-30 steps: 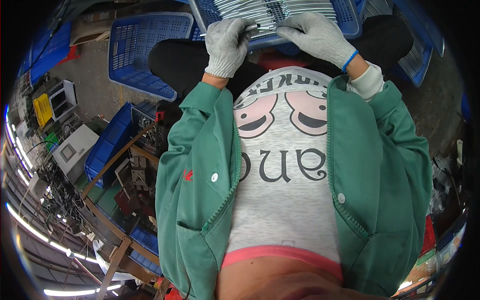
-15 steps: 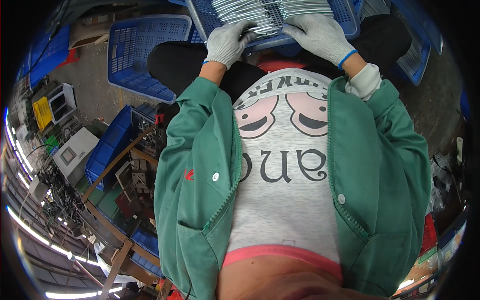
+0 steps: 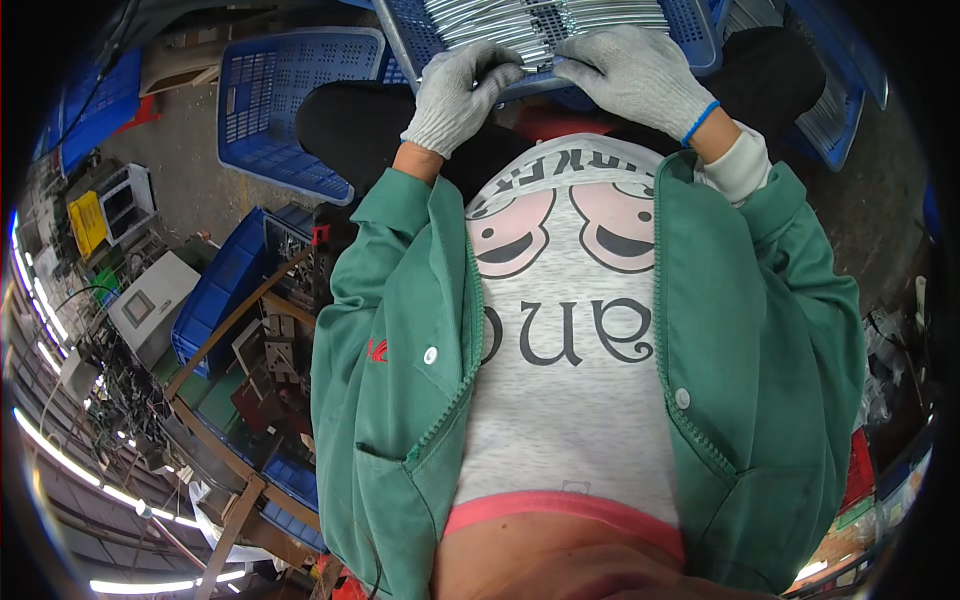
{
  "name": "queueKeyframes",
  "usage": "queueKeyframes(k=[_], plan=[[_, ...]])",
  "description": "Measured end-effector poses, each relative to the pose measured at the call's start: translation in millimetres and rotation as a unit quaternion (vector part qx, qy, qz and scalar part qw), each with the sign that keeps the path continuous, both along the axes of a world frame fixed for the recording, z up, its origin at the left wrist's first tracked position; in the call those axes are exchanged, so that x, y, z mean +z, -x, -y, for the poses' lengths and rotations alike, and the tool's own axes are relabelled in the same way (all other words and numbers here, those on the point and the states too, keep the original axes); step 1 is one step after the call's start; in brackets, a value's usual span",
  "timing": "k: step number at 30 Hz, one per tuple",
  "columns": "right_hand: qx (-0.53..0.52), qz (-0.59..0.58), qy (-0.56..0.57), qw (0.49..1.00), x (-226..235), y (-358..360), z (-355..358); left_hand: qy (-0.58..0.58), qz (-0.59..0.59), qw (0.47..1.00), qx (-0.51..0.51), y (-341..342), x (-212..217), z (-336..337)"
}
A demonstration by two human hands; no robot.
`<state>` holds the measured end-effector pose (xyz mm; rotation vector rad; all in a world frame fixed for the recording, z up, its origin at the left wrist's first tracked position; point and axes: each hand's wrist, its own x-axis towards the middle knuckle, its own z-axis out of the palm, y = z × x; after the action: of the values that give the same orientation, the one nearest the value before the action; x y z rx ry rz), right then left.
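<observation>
Both hands wear light grey knitted gloves and meet at the near rim of a blue plastic crate [image 3: 706,42]. Inside the crate lie two side-by-side bundles of thin, shiny metal rods [image 3: 492,26]. My left hand [image 3: 460,95] is closed, thumb and fingertips drawn together beside the near ends of the left bundle. My right hand [image 3: 637,82], its glove cuff edged in blue, curls over the near ends of the right bundle with thumb and forefinger together. The fingertips almost meet at the gap between the bundles. Whatever is pinched in them is too hidden to name.
Another blue crate [image 3: 300,110] stands on the floor to the left. At the right, a further blue crate [image 3: 835,110] holds more rods. A grey control box [image 3: 155,308], a blue bin [image 3: 222,290] and a wooden frame [image 3: 235,462] are at the left.
My left hand has drawn slightly back toward me and off the rods it was touching. My right hand has shifted a little left, bringing the fingertips closer together.
</observation>
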<state>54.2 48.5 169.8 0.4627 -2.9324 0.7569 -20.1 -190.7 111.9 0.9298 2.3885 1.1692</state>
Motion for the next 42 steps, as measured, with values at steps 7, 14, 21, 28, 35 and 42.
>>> queueKeyframes(k=[7,14,21,28,35,42], plan=[[-0.063,0.139,-0.119,0.981,-0.2,8.1,12.2,-0.025,-0.071,0.997,0.025,-7.3,9.1,-7.3],[-0.053,0.157,-0.095,0.982,14.5,9.7,15.7,0.007,-0.238,0.970,0.043,-10.7,12.2,-7.8],[-0.064,0.165,-0.093,0.980,11.0,12.5,15.4,-0.025,-0.233,0.971,0.041,-11.1,13.2,-7.9],[-0.041,0.165,-0.069,0.983,15.2,12.5,14.1,-0.019,-0.269,0.961,0.057,-9.3,6.5,-7.0],[-0.056,0.166,-0.091,0.980,6.5,15.7,15.0,-0.055,-0.237,0.968,0.057,-10.9,8.5,-6.8],[-0.034,0.192,-0.028,0.980,4.1,10.7,12.9,-0.072,-0.244,0.966,0.053,-6.6,-4.3,-6.4]])
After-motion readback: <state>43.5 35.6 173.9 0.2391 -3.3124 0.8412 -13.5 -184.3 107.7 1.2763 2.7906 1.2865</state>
